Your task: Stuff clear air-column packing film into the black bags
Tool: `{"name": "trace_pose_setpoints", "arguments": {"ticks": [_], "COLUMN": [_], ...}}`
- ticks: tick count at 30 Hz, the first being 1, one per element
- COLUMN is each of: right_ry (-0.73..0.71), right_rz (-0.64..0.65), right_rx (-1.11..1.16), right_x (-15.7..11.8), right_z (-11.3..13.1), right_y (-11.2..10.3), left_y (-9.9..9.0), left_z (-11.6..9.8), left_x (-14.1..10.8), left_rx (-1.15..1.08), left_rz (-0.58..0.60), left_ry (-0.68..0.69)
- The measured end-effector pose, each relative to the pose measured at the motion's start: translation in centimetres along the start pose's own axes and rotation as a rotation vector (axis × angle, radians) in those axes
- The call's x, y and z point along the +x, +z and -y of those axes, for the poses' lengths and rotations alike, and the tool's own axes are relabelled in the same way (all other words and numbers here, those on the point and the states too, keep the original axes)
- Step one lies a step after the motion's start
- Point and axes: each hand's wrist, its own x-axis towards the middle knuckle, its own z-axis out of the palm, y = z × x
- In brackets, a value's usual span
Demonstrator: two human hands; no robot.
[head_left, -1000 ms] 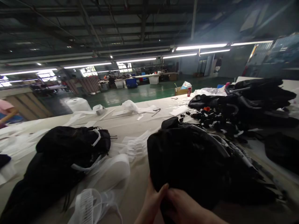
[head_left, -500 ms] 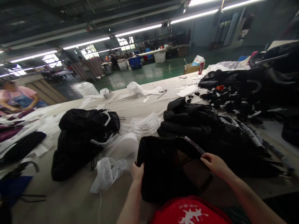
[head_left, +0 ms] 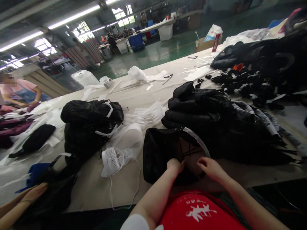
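A black bag (head_left: pixel 155 153) stands on the table in front of me, with a strap wrapped in white (head_left: pixel 197 138) arching over its right side. My left hand (head_left: pixel 176 166) is at the bag's near side, its fingers curled; what they hold, if anything, is too small to make out. To the right, beside the lower end of the strap, my right hand (head_left: pixel 206 165) has thumb and fingertips pressed together. Whatever lies between those fingertips cannot be made out. Behind the bag lies a pile of black bags (head_left: pixel 199 111).
Left of the bag are a white fan (head_left: pixel 111 159) with a cord and more black bags (head_left: pixel 88 127). Another person's hands (head_left: pixel 35 193) touch a black bag at the lower left. A person (head_left: pixel 21 91) works farther back. Small black parts (head_left: pixel 249 86) lie at right.
My left hand has left the bag's left edge and moved right to its near side. My right hand has shifted slightly left and down. Another person's hands have appeared at the lower left.
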Motion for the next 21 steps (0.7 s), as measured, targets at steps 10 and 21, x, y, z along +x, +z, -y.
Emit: {"name": "trace_pose_setpoints", "arguments": {"ticks": [10,21], "right_ry": [-0.052,-0.544], "right_rz": [0.036,0.168], "right_rx": [0.075,-0.053], "right_x": [-1.6,3.4], "right_z": [0.8,11.4], "right_y": [0.9,2.7], "left_y": [-2.2,-6.9], "left_z": [4.5,10.8], "left_x": [-1.3,-7.8], "left_rx": [-0.32,-0.555], "left_rz": [-0.229,-0.532], "left_ry": [0.035,0.263]}}
